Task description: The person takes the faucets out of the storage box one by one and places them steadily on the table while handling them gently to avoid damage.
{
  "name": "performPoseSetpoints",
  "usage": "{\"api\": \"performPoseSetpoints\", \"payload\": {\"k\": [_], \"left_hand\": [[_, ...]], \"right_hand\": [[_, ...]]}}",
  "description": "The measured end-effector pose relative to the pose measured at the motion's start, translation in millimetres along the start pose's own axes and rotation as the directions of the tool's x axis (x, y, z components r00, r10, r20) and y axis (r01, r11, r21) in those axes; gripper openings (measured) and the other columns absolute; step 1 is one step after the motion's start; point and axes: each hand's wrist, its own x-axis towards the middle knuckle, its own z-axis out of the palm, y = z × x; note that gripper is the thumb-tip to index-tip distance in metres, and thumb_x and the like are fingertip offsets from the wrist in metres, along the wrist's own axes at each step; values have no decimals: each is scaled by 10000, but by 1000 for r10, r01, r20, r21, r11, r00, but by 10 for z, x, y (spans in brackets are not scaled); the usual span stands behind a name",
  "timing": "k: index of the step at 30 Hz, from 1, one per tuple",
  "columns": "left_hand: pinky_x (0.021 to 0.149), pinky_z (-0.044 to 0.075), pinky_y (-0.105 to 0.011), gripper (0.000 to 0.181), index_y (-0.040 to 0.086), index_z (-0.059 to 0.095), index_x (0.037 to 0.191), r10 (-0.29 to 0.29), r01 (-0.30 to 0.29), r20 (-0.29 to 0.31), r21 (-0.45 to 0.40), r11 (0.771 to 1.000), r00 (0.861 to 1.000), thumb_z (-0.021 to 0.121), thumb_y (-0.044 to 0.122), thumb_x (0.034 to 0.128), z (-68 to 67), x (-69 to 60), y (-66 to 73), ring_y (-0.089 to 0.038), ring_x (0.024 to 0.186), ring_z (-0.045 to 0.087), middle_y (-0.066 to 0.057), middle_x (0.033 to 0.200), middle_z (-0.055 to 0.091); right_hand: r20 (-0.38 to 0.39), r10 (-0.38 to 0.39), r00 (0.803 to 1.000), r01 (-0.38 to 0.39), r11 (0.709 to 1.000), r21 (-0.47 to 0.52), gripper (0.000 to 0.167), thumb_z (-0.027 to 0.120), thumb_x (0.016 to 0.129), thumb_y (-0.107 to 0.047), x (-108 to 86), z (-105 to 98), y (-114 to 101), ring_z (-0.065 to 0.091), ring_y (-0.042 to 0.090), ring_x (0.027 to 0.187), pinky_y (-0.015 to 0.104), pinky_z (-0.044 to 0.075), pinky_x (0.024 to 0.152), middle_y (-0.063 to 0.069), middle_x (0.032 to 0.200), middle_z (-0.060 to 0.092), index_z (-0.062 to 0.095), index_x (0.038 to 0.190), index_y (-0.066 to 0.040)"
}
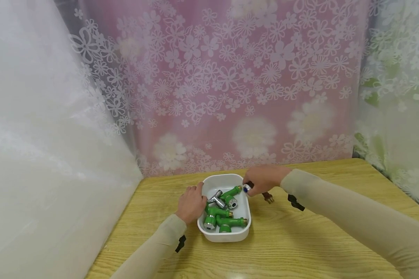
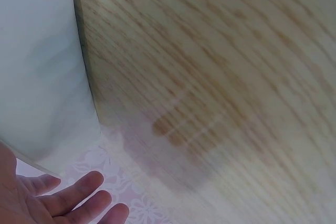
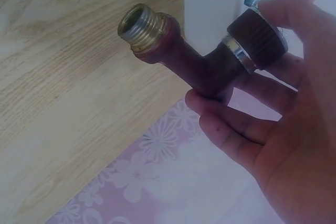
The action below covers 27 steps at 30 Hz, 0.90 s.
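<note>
A dark reddish-brown faucet (image 3: 202, 69) with a brass threaded end is in my right hand (image 1: 265, 179). The fingers support its body while the thumb lies on the ribbed knob. In the head view this hand is just right of the white basin (image 1: 227, 237), near its far right corner. My left hand (image 1: 191, 204) rests at the basin's left rim, its fingers loosely spread beside the outer wall in the left wrist view. Inside the basin lie several green faucets (image 1: 235, 222) with brass ends and a chrome faucet (image 1: 217, 199), partly overlapping.
The basin stands on a wood-grain table (image 1: 286, 248). A pink floral curtain (image 1: 209, 97) hangs behind the table's far edge. White sheeting (image 1: 56, 135) borders the left side, and a green floral curtain (image 1: 401, 116) the right.
</note>
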Motion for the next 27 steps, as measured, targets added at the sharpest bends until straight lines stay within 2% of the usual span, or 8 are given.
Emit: {"api": "performPoseSetpoints", "payload": {"k": [8,12,15,22,27], "left_hand": [[834,560,-510,475,101,484,1440,0,0,7,-1,1000,1000,542,246,992,-29,-9,7,-306,1140,613,-158,1242,653],[848,557,-509,484,96,476,1449,0,0,16,-3,1000,1000,542,245,994,-28,-9,1,-308,1151,610,-162,1254,647],[856,557,-505,489,94,469,1458,-1,1,16,4,1000,1000,541,247,999,-18,-7,-6,-308,1161,609,-164,1266,644],[840,560,-508,488,102,465,1463,-7,7,16,0,1000,1000,528,254,1003,-3,-9,-5,-303,1166,607,-161,1273,641],[845,559,-510,494,98,459,1470,-3,3,18,-5,1000,1000,524,252,1005,-17,-11,7,-309,1174,604,-165,1281,638]], "right_hand": [[-12,20,1000,-21,1000,-10,85,691,913,-315,-36,100,97,467,64,627,264,407,612,-90,715,550,682,882,-236],[8,47,999,-47,999,20,125,692,914,-320,-44,151,132,476,75,635,274,412,618,-75,729,559,658,844,-223],[30,67,997,-69,996,53,131,697,922,-327,-44,181,141,492,92,655,293,421,632,-60,752,575,677,879,-205],[56,80,995,-81,996,26,244,692,913,-371,-21,248,136,516,91,708,306,449,684,-71,808,599,729,1005,-149],[50,68,996,-69,998,13,199,699,915,-353,-2,281,144,502,92,678,297,435,653,-61,782,588,722,959,-160]]}}
